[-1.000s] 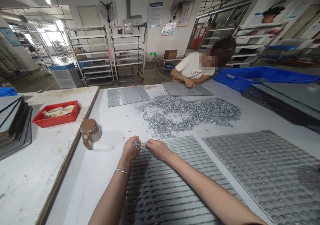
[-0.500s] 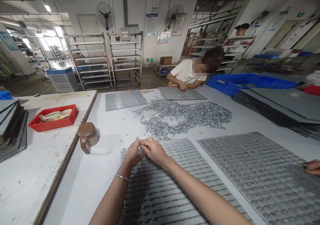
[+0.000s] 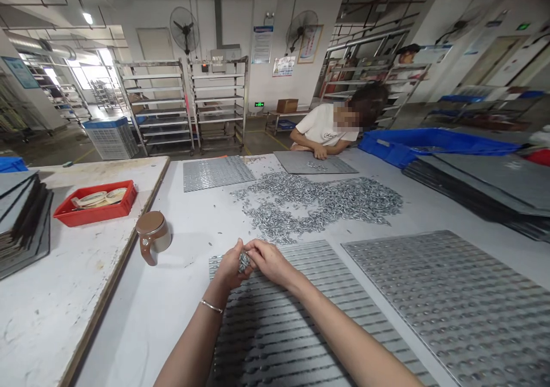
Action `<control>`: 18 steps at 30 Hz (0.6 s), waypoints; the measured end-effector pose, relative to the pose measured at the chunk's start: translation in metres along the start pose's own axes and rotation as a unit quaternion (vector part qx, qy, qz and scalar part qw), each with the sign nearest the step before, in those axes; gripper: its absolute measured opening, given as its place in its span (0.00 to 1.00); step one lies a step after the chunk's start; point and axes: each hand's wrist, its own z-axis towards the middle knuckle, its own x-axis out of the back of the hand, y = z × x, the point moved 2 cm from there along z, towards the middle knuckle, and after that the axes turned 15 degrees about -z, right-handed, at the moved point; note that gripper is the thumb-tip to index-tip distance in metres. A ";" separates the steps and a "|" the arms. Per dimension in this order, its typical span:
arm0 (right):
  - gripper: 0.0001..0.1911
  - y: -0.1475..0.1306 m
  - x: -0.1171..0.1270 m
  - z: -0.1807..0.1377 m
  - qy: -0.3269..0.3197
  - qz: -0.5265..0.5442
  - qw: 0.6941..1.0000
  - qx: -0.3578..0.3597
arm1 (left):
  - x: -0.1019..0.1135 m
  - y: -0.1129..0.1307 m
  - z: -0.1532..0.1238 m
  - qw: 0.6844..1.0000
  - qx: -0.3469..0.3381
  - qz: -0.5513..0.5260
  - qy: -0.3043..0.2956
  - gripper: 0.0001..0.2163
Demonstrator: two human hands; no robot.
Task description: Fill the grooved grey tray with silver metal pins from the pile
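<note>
My left hand is cupped round a small handful of shiny metal parts, just above the far left corner of a ribbed grey tray. My right hand meets it there, fingertips pinched on the parts in the left palm. A wide heap of the same metal parts lies on the white table beyond the tray. A thin bracelet rings my left wrist.
A second dimpled tray lies to the right. A brown mug stands left of my hands. A red bin sits on the side bench. A person in a white shirt works at the far end, beside blue bins.
My right hand moved left from the tray to meet my left hand and now picks at the parts in it. The view shifted slightly.
</note>
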 end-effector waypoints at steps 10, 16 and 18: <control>0.10 0.017 -0.006 -0.003 0.097 0.095 0.990 -0.032 | -0.005 0.018 -0.014 0.999 -0.029 0.030 -0.034 0.15; 0.16 0.031 -0.018 -0.004 0.063 0.118 0.984 -0.114 | -0.003 0.013 -0.008 0.999 -0.039 0.014 -0.002 0.13; 0.14 0.038 -0.022 -0.006 0.061 0.088 0.986 -0.130 | 0.001 0.014 -0.004 0.999 -0.044 -0.008 0.020 0.12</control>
